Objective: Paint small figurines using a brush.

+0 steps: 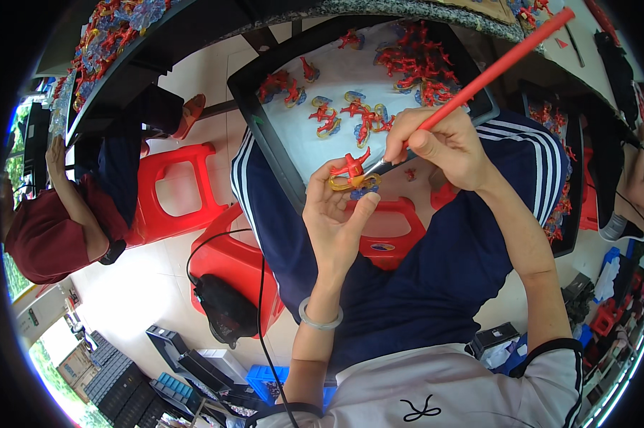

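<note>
tray (pixel 265 121) behind; left hand (pixel 336 214) half hides figurine (pixel 350 175); right hand (pixel 443 146) grips brush (pixel 493 71).

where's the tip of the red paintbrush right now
In the head view, just right of centre: the red paintbrush in the right hand has its tip on the small red and yellow figurine held by the left hand, below the tray.

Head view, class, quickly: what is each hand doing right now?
Left hand: closed on a small red and yellow figure.
Right hand: closed on a long red-handled brush, tip at the figure.
</note>
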`<act>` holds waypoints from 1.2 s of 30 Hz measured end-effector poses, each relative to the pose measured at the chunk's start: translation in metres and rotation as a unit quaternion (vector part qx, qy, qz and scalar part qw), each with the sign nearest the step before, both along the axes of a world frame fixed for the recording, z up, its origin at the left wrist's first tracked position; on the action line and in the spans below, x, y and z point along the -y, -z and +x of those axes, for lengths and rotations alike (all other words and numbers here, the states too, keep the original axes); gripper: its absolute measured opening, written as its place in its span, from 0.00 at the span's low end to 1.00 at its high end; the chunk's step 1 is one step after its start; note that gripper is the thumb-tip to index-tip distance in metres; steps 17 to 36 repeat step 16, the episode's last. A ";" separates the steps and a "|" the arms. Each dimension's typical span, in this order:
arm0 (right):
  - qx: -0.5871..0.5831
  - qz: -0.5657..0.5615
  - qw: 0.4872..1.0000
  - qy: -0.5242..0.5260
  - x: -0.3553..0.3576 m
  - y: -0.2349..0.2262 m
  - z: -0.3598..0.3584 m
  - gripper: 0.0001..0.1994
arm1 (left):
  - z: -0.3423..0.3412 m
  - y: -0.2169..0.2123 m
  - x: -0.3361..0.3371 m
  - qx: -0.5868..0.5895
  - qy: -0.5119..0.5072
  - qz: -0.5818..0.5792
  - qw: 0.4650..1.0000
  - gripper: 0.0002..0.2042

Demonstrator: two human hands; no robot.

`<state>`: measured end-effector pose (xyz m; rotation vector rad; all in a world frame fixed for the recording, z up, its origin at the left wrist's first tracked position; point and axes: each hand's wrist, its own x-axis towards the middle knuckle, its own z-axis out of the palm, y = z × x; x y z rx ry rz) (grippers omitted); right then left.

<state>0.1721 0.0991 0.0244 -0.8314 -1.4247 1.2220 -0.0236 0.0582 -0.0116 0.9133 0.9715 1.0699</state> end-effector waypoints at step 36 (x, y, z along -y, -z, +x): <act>0.005 -0.037 0.998 -0.059 0.002 -0.008 0.005 0.16 | 0.003 0.002 0.005 -0.223 0.000 0.136 0.965 0.24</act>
